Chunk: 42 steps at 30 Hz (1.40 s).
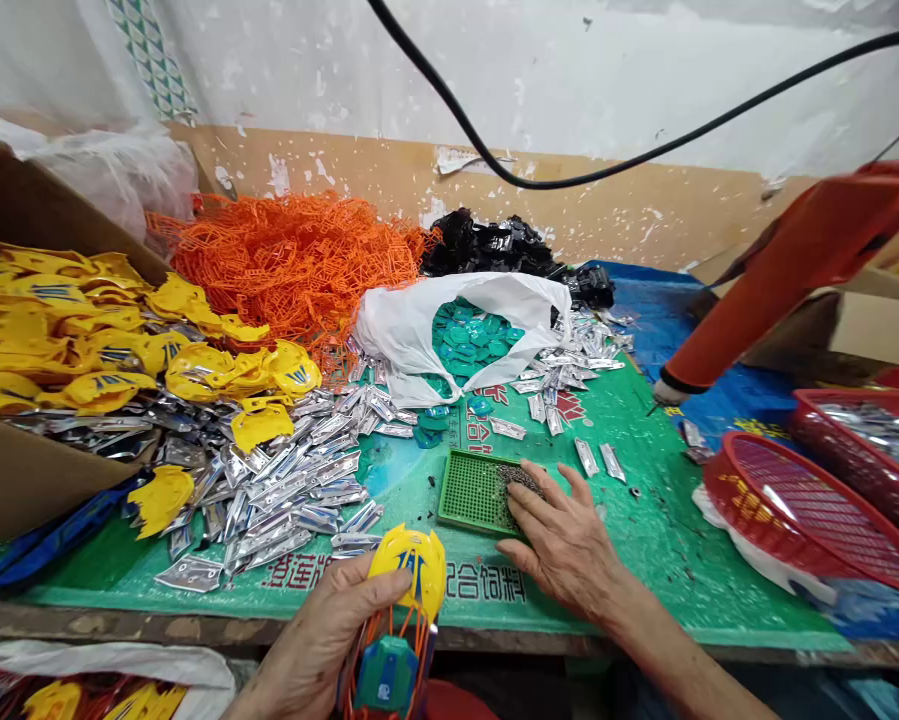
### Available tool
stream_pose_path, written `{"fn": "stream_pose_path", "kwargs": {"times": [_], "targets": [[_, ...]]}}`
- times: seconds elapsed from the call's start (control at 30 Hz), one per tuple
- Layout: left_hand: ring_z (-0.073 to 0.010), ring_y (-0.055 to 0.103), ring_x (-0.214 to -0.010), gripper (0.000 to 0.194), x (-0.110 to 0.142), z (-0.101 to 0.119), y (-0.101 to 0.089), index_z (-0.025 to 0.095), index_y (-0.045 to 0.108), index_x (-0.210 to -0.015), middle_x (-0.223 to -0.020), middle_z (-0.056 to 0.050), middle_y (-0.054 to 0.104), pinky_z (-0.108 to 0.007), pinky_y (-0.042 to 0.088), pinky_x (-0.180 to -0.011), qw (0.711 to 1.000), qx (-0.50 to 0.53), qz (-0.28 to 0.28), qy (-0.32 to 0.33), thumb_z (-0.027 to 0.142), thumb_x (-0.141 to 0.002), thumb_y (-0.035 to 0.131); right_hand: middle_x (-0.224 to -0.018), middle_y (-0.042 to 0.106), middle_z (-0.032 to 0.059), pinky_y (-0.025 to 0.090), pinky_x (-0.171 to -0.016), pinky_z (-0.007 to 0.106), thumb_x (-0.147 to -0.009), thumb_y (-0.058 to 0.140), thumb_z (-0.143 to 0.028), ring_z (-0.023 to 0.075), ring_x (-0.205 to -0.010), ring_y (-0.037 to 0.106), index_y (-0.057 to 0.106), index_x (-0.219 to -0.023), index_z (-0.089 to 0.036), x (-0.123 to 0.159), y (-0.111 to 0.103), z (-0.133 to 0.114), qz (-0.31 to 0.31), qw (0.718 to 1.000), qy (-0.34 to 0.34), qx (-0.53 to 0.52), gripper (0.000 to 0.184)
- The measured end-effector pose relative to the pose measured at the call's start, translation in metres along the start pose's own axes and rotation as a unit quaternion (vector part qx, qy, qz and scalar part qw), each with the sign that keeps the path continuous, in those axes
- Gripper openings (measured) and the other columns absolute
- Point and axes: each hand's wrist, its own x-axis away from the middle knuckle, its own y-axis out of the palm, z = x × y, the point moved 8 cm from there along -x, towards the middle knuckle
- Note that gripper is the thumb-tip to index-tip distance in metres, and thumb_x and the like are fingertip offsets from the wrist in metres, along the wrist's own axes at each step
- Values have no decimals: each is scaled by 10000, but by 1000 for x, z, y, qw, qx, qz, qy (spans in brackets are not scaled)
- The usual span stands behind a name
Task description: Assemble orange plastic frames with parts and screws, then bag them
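Observation:
My left hand (321, 640) is closed around a small toy assembly (400, 620) at the table's front edge: a yellow shell on top, orange wires and a teal piece below. My right hand (561, 540) lies on the green sheet with its fingers spread, fingertips resting on a little heap of dark tiny parts on a green gridded tray (473, 490). To the left a spread of silver foil-like plates (291, 490) lies beside loose yellow shells (246, 375).
A cardboard box of yellow shells (36, 330) stands at left, an orange wire tangle (291, 255) and black parts (509, 245) at the back. A white bag of teal discs (468, 335) sits mid-table. Red baskets (809, 510) stand at right, beside another person's orange sleeve (779, 280).

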Motion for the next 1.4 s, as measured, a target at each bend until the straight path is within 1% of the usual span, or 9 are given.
{"fn": "stream_pose_path", "kwargs": {"times": [0.1,0.23,0.37,0.67,0.87,0.97,1.27,1.33,1.4], "targets": [[-115,613,-522,282,-1,-1,0,114,753,-760,-636,-57,717,-188,490,-537,1000,-4,-1,-7,349,-623,829,-1051,716,96,296,-995,542,-939,462,-371,338,-1169,541,668,-952,-126,-1,-2,1,27,1000,11,-1,321],[-119,611,-513,302,-2,-4,-1,111,748,-761,-634,-62,719,-195,493,-528,1000,-9,10,-14,360,-611,833,-1191,668,101,304,-992,532,-931,463,-427,345,-1247,472,629,-1101,-124,-11,7,-3,-24,1000,6,1,385],[-121,608,-510,301,-1,-4,2,100,739,-715,-613,-63,707,-203,498,-533,1000,-24,6,-12,374,-624,823,-1209,658,103,276,-1016,569,-903,483,-493,356,-1268,449,623,-1127,-140,-15,12,-4,-64,998,14,12,441],[-105,587,-493,283,-3,-3,2,108,738,-704,-594,-50,695,-186,483,-517,1000,-26,13,0,361,-616,827,-1140,691,93,241,-1043,569,-920,489,-421,340,-1251,481,656,-1060,-146,3,3,-1,-19,999,40,10,351],[-111,599,-506,294,-1,-1,9,109,746,-755,-621,-54,709,-199,497,-551,999,-31,12,12,355,-618,829,-1301,610,92,240,-1057,583,-912,451,-508,356,-1332,382,586,-1225,-156,-18,18,-4,-91,995,46,9,490],[-115,598,-497,273,1,0,8,110,741,-738,-618,-58,709,-203,492,-535,999,-38,14,11,356,-642,814,-1322,596,87,217,-1060,613,-911,435,-527,370,-1338,369,583,-1238,-161,-16,22,0,-95,993,59,21,513],[-119,599,-536,270,-2,-3,11,106,736,-758,-634,-60,697,-202,474,-547,999,-45,1,22,361,-683,780,-1201,669,94,300,-1010,598,-922,471,-433,348,-1257,477,647,-1121,-173,5,7,5,-9,996,78,46,371],[-112,589,-536,281,-3,-4,11,101,731,-748,-631,-57,690,-195,465,-541,999,-39,8,25,361,-660,794,-1204,658,108,384,-966,548,-937,448,-396,322,-1223,514,621,-1157,-176,7,-10,8,51,996,73,29,355],[-96,560,-512,290,-3,-3,10,99,725,-736,-612,-44,673,-183,441,-513,999,-34,17,31,364,-644,802,-1231,622,135,445,-927,510,-941,439,-365,298,-1191,541,569,-1234,-175,11,-42,23,154,983,98,12,373]]}}
